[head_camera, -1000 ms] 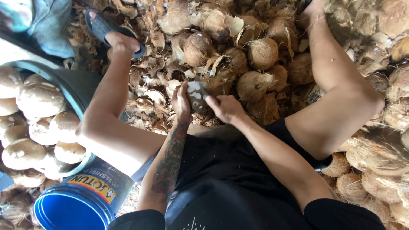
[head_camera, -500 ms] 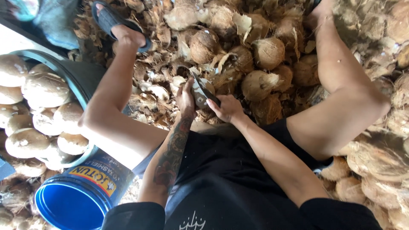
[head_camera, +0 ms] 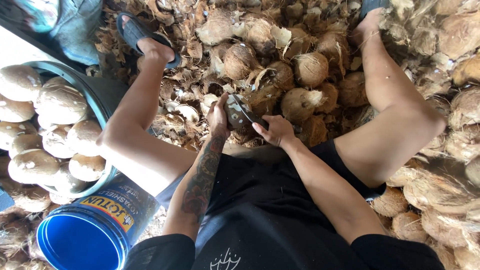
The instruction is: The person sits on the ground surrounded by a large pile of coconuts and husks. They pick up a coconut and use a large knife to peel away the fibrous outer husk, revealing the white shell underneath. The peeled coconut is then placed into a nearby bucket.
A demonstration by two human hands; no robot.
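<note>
My left hand (head_camera: 218, 119) grips a dark, partly peeled coconut (head_camera: 234, 114) held between my knees. Its brown skin shows several pale patches where it has been shaved. My right hand (head_camera: 275, 131) holds a knife (head_camera: 246, 110), whose blade lies across the top of that coconut. Both hands meet just above my lap, over a heap of husked coconuts (head_camera: 300, 85) and shell scraps.
A dark tub (head_camera: 102, 97) at my left is filled with pale peeled coconuts (head_camera: 45, 130). A blue bucket (head_camera: 95, 230) lies on its side beside my left knee. More husked coconuts (head_camera: 440, 165) pile up at the right. My sandalled foot (head_camera: 145, 37) rests among husk scraps.
The coconut has turned a little in my left hand and the knife blade has shifted across it. My legs, the tub and the bucket stay where they were.
</note>
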